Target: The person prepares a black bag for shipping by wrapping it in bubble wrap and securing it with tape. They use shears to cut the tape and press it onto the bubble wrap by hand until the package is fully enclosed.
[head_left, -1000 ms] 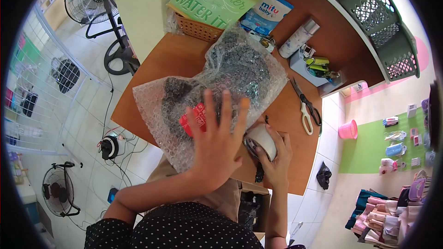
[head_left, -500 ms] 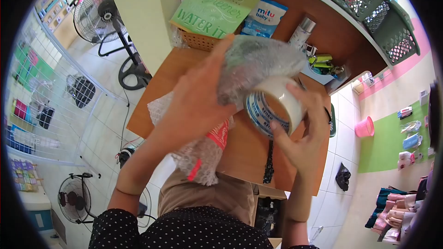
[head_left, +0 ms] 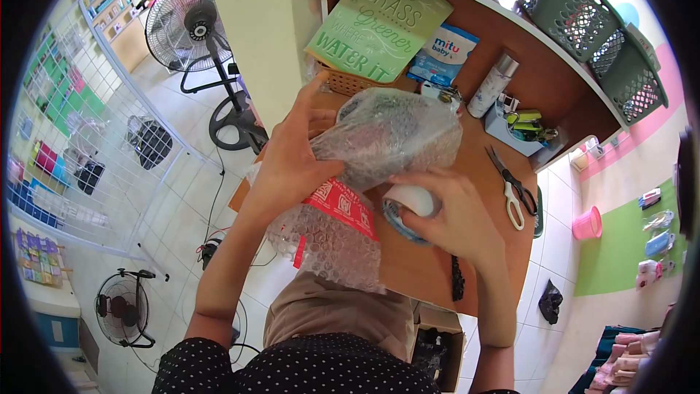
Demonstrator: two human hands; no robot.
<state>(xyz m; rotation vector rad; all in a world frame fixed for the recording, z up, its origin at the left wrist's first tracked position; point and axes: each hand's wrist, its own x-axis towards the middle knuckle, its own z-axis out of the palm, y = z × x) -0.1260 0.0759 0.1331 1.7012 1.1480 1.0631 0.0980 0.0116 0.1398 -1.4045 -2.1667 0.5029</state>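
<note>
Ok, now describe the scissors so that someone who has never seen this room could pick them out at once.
Start at the brown desk, then find the pale box of small items towards its back right. The scissors lie just in front of it, set apart by one white handle loop and one black.

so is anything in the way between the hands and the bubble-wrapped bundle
Nothing visible blocks the left hand, at one end of the bubble-wrapped bundle. By the right hand there is only the tape roll it holds; the scissors lie off to the side.
</note>
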